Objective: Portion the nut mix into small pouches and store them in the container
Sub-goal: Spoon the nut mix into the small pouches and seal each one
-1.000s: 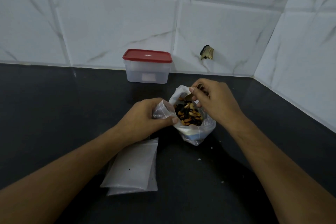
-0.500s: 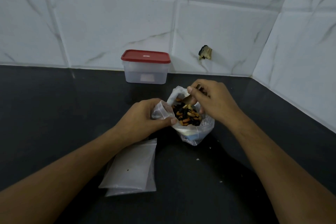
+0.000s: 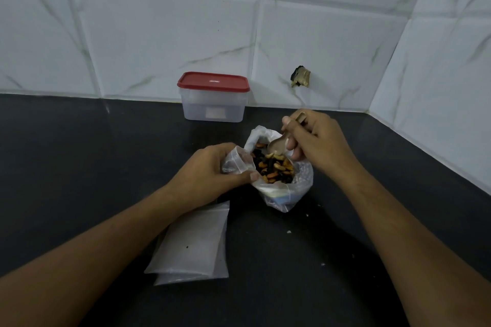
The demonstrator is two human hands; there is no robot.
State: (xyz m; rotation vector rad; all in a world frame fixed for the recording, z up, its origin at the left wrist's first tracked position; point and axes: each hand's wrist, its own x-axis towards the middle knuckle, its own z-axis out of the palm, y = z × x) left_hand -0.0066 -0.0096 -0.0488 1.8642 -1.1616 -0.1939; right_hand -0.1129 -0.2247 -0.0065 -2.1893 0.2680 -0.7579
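While L hand (image 3: 210, 171) grips 1 pouch (image 3: 235, 164), R hand (image 3: 317, 141) pinches 1 spoon (image 3: 277, 144) (2 flat pouches (image 3: 191, 244) nearby).

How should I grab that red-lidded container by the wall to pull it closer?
Take the container by its left and right walls, just under the red lid, coming from the front. It stands upright close to the tiled wall, so the back is shut off, while both sides look free.

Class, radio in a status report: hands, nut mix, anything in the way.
Left hand holds small pouch at bag rim. Right hand grips spoon over nut mix. Container shut, red lid on.
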